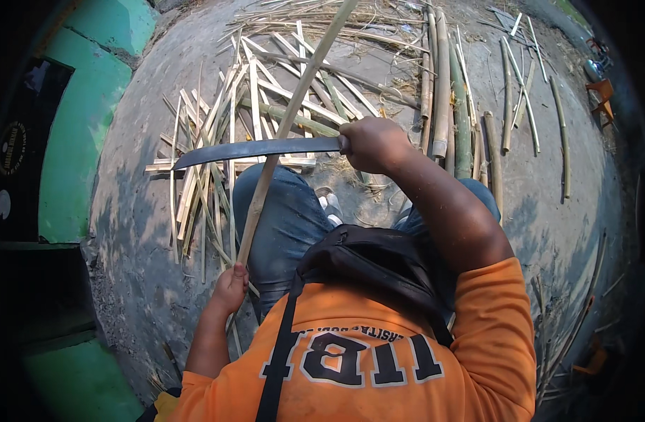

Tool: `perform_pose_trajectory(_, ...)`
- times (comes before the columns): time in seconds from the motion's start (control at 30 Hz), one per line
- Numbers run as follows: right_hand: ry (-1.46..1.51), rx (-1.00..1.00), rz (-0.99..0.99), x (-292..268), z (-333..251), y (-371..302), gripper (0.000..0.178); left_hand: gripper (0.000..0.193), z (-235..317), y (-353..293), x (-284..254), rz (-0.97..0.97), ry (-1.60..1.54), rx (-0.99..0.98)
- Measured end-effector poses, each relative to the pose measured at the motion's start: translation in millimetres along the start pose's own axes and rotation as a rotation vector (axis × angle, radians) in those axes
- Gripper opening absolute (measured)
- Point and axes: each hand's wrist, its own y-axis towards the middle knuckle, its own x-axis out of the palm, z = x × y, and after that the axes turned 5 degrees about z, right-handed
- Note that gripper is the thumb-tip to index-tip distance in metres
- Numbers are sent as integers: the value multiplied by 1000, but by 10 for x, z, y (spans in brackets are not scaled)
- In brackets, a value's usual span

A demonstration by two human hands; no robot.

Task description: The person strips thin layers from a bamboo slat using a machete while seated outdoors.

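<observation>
My right hand [375,145] is closed round the handle of a machete [252,150], whose long dark blade reaches left and curves at the tip. The blade lies across a long pale bamboo strip [294,102], and in this view the two cross above my left knee. My left hand [231,287] grips the strip near its lower end, beside my left thigh. From there the strip slants up and away to the right, past the top of the picture. Whether the edge bites into the bamboo, I cannot tell.
A loose pile of split bamboo strips [195,183] covers the ground ahead and to the left. Whole bamboo poles [441,84] lie lengthwise ahead on the right. A green wall [83,119] stands at the left, and an orange chair [602,98] at the far right.
</observation>
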Motion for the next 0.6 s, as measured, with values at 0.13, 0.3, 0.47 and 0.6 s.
perform_pose_trajectory(0.13,-2,-57,-15,65,-196,-101,17,66,-99,-41,48,45,51,39)
perform_pose_trajectory(0.3,9,-74,178,31,96,44,18,68,-108,-23,114,127,95,148)
perform_pose_trajectory(0.47,69,-100,296,49,172,22,12,72,-25,-13,88,104,155,116)
perform_pose_trajectory(0.6,89,-257,328,154,29,-21,12,76,-223,37,113,151,171,88)
